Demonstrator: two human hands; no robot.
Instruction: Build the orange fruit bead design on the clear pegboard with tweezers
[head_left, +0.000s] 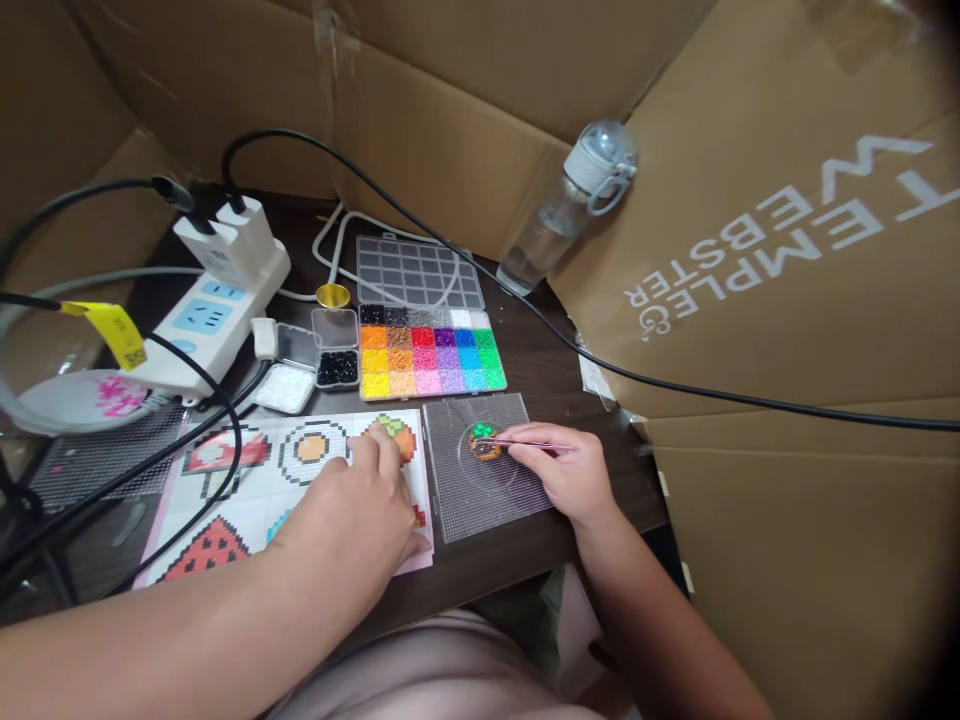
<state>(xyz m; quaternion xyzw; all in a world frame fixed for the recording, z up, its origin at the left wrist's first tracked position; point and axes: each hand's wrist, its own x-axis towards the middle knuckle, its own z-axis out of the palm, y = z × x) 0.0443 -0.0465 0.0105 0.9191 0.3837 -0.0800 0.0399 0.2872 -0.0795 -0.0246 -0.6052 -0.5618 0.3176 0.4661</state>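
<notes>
My right hand pinches a pair of thin pinkish tweezers. The tweezer tip is at a small bead design, orange and brown with green at the top, on a clear pegboard. Whether a bead sits in the tip is too small to tell. My left hand lies on a printed pattern sheet, fingers loosely stretched and apart, with nothing seen in it. Its fingertips are beside an orange fruit pattern with green leaves. Mushroom, egg and watermelon patterns show on the same sheet.
Behind the boards stands an open bead box with many colours. Small cases hold black beads and white beads. A power strip, a black cable and a water bottle are nearby. Cardboard walls enclose the table.
</notes>
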